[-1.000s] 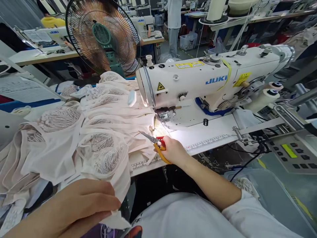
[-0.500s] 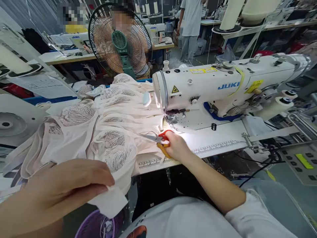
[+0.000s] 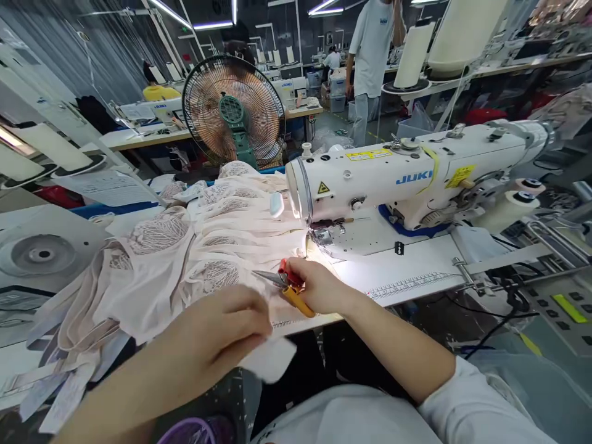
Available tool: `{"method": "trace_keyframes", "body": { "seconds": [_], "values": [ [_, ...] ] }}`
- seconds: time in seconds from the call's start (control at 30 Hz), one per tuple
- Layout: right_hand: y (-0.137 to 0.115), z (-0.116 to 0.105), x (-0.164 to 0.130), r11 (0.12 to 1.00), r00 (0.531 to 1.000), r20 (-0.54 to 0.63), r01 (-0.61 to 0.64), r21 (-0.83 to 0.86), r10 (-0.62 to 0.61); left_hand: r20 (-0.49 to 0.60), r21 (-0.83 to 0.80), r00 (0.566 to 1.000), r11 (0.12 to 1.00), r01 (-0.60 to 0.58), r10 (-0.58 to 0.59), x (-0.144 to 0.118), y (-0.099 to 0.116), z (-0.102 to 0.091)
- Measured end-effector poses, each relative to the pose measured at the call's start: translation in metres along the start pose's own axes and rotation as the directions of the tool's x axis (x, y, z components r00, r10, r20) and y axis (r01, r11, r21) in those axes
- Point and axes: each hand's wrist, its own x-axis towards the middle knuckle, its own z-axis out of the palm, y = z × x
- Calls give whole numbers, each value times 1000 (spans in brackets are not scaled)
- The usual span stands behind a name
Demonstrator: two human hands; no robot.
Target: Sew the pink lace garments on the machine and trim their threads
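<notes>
My right hand [image 3: 320, 287] is closed around scissors [image 3: 292, 297] with red and yellow handles, just in front of the sewing machine needle. Their grey blades point left over pale pink garments [image 3: 160, 283]. Closer to me, my left hand [image 3: 238, 320] pinches a small white piece [image 3: 271, 359], cloth or paper, which hangs off the table's front edge. The garments have lace cups and lie in a long overlapping row from the left side up to the machine. My left hand hides part of the nearest ones.
A white JUKI sewing machine [image 3: 361, 185] stands on the right of the table. Behind the garments is a green fan [image 3: 234, 111]. A purple basket [image 3: 189, 431] sits below the table. Thread cones [image 3: 414, 55] rise at the back, and a person [image 3: 370, 55] stands beyond.
My left hand has moved right with the white piece, toward the scissors. The scissors have shifted slightly left and down. The head view has tilted up.
</notes>
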Motion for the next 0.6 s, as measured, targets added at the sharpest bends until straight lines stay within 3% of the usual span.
{"method": "trace_keyframes", "body": {
  "seconds": [0.1,0.27,0.43,0.6],
  "values": [
    [-5,-3,-9,998,1000,8,18,52,-19,-96,187,995,981,41,-24,23,-8,20],
    [4,-9,-19,988,997,-20,-77,137,81,-38,150,997,986,70,-64,31,-17,38],
    [8,-12,-29,919,987,-23,-137,371,156,-166,105,978,984,142,-124,24,-12,27],
    [-8,0,-27,946,982,-137,-84,314,133,-391,103,911,977,187,-133,9,8,8]
  ]
}}
